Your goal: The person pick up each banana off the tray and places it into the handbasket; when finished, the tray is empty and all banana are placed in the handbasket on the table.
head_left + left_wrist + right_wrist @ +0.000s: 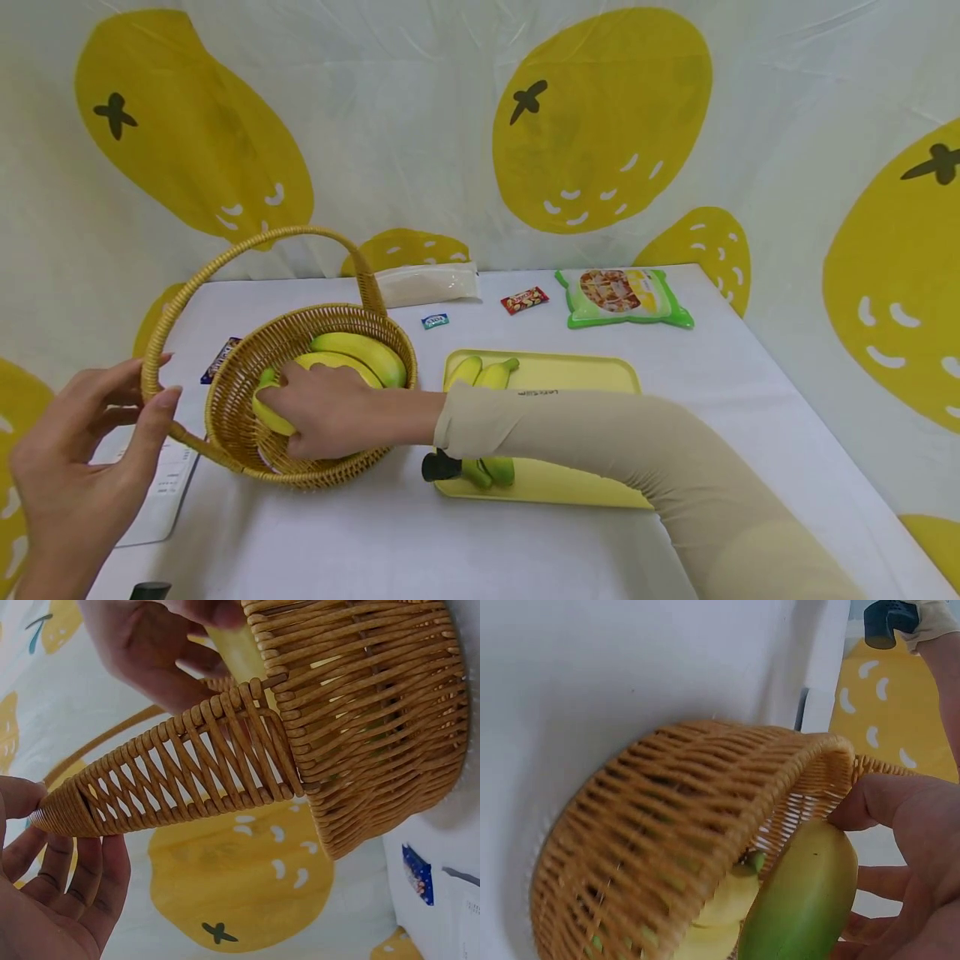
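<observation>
A wicker basket (315, 479) with a tall hoop handle (165, 772) stands at the left of the table. My left hand (90, 467) holds the handle's left side between thumb and fingers. Reaching into the basket, my right hand (330, 408) grips a banana (802, 892), its thumb near one end in the right wrist view. Other bananas (367, 354) lie inside, towards the basket's far right side. On the yellow tray (570, 492) to the right are more bananas (495, 375), partly hidden by my right sleeve.
Along the back lie a pale packet (427, 285), a small blue-green packet (435, 321), a red snack packet (525, 300) and a green-edged food bag (622, 297). A dark blue wrapper (219, 360) sits left of the basket. Behind my left hand is a white flat object (161, 492).
</observation>
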